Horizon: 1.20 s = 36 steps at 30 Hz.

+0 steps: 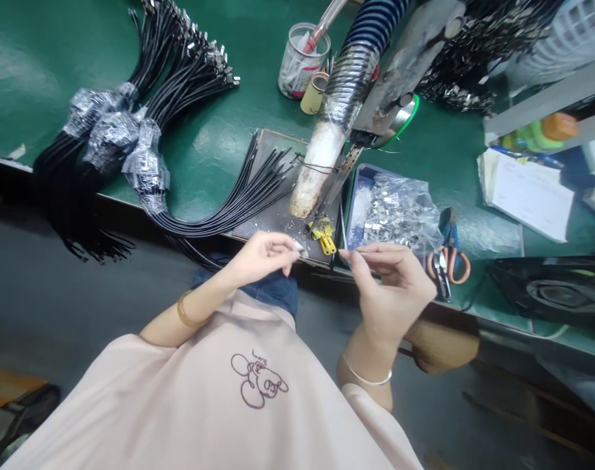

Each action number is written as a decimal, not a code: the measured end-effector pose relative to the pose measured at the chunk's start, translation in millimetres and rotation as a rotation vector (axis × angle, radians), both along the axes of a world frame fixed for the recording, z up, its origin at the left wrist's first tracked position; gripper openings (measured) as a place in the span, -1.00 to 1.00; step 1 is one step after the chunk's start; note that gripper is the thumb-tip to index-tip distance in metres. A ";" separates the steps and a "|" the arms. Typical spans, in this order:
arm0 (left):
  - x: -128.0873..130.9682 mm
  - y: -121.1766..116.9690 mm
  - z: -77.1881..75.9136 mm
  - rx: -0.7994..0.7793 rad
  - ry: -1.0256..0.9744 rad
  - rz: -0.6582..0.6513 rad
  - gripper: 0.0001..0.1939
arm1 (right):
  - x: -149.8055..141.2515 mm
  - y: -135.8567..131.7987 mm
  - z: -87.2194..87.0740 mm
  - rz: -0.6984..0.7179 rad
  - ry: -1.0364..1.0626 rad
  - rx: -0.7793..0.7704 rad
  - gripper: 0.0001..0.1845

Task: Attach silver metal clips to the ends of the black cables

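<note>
My left hand (265, 259) is closed in a pinch in front of the bench edge, with a small white-and-dark piece (300, 249) at its fingertips, too small to name. To its right, my right hand (393, 284) pinches thumb against fingers near a tiny dark tip, which I cannot make out. Between and just beyond the hands lies a yellow clip-like fixture (323, 236) below a soldering-type metal arm (349, 160). Left of it, a bundle of black cables (229, 209) spreads its ends over a grey board (273, 140).
A blue tray (355, 212) holds a bag of small metal parts (400, 212). Orange-handled scissors (457, 264) and pliers lie right. A ducted hose (351, 72) hangs over the board. Wrapped cable bundles (111, 137) lie left; a tub (290, 65) stands behind, papers (527, 192) right.
</note>
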<state>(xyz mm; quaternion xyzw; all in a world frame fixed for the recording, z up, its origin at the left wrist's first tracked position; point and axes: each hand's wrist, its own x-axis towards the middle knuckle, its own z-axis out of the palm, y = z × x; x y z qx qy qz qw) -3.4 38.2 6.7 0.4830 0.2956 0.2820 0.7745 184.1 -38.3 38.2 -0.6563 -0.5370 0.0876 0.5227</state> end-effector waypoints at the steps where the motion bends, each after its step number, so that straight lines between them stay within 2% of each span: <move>1: 1.7 -0.5 -2.6 -0.016 0.013 0.107 -0.81 | -6.7 1.0 -4.3 -0.027 -0.060 0.052 -0.88; 3: 3.1 -0.9 -4.5 -0.020 0.021 0.194 -0.78 | -17.0 3.6 -12.6 -0.032 -0.133 0.135 -0.94; 9: 4.1 -1.2 1.2 0.026 0.012 0.165 -0.77 | -29.6 7.9 -25.3 0.093 -0.012 0.119 -0.96; 15: 7.5 -2.9 3.7 0.064 0.034 0.165 -0.76 | -32.1 7.9 -22.6 0.096 0.112 0.101 -0.92; 19: 9.6 -5.5 3.6 0.144 0.080 0.203 -0.69 | -29.9 11.6 -22.2 0.165 0.190 -0.054 -0.91; 22: 10.5 -6.3 2.1 0.193 0.079 0.238 -0.64 | -28.4 13.6 -25.3 0.213 0.256 -0.108 -0.94; 32: 8.6 -8.1 -1.3 0.310 0.105 0.246 -0.73 | -27.3 13.1 -28.4 0.234 0.283 -0.086 -0.94; 36: 4.7 -6.5 -0.8 0.441 0.158 0.225 -0.76 | -25.0 12.4 -27.8 0.254 0.252 -0.082 -0.93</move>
